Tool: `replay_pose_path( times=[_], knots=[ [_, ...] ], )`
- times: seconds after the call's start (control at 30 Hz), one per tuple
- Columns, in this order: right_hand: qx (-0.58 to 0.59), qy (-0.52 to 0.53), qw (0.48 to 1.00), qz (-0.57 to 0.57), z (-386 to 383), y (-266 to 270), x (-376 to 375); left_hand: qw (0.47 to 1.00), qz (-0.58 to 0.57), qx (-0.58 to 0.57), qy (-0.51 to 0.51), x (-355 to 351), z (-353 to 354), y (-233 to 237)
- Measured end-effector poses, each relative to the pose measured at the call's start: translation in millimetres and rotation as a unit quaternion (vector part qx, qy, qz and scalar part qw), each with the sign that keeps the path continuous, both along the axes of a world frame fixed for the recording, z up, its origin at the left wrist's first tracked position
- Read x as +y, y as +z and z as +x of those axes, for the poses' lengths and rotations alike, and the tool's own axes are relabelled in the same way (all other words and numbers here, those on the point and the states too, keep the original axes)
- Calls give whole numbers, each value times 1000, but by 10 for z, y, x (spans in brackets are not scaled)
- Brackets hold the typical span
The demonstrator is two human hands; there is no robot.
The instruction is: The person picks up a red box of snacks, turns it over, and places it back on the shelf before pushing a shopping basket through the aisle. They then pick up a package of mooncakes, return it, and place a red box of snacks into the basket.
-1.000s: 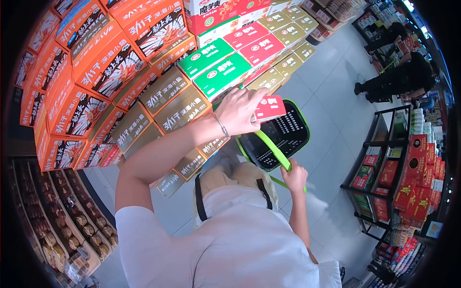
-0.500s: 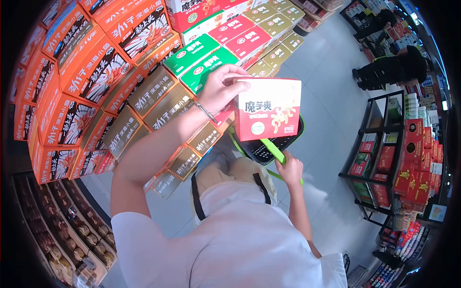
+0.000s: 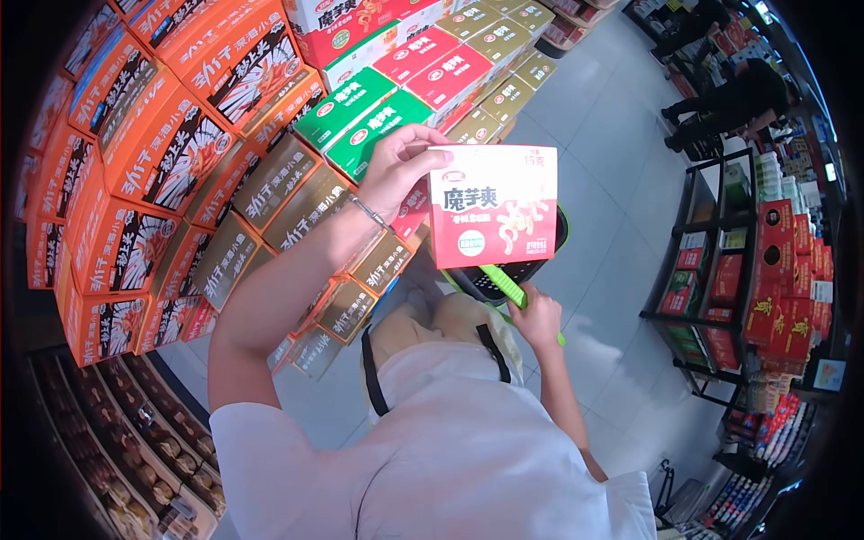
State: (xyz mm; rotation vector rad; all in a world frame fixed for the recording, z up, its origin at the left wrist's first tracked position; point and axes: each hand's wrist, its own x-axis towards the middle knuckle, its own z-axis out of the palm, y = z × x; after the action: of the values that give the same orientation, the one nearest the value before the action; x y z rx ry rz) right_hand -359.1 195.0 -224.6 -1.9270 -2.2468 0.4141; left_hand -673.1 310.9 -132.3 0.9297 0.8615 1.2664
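My left hand (image 3: pixel 405 171) grips a red and white box (image 3: pixel 494 207) by its upper left corner, its printed front turned towards me. Below and right of it, my right hand (image 3: pixel 536 315) is closed around the green handle (image 3: pixel 504 285) of a black and green shopping basket (image 3: pixel 562 236). The box hides much of the basket, and black mesh shows under its lower edge. Behind my left hand lie green boxes (image 3: pixel 376 126) and red boxes (image 3: pixel 447 75) of a similar print, stacked in a display.
Orange boxes (image 3: pixel 171 139) and brown boxes (image 3: pixel 310 202) are stacked at the left. Shelves of packaged goods (image 3: pixel 117 432) stand at the lower left. A black rack (image 3: pixel 697 261) with red boxes is at the right. A person in dark clothes (image 3: pixel 738 103) stands at the upper right.
The held box has shifted slightly left and its print is clearer. The displays have moved slightly in view. The person at the upper right has changed pose. Both my hands keep their holds.
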Motion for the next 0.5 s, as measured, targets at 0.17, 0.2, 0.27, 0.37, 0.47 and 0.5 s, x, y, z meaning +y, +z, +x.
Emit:
replay_pose_path(
  times=[0.17,0.2,0.27,0.37,0.47,0.5],
  knots=[
    [-14,-5,1000,-18,-19,-6,-15,999,-21,15,-23,-34,27,15],
    [-28,-9,999,-35,-24,-3,-25,999,-20,11,-29,-36,34,16],
    [-21,-13,999,-33,-65,-3,-78,999,-16,13,-32,-37,38,8],
    [-12,-17,999,-33,-89,-32,-143,999,-17,16,-36,-52,40,17],
    [-8,-20,999,-34,-114,-32,-165,999,-26,22,-43,-54,28,26],
    [-8,-23,999,-34,-118,-27,-173,998,-32,27,-49,-54,28,26]
  ],
)
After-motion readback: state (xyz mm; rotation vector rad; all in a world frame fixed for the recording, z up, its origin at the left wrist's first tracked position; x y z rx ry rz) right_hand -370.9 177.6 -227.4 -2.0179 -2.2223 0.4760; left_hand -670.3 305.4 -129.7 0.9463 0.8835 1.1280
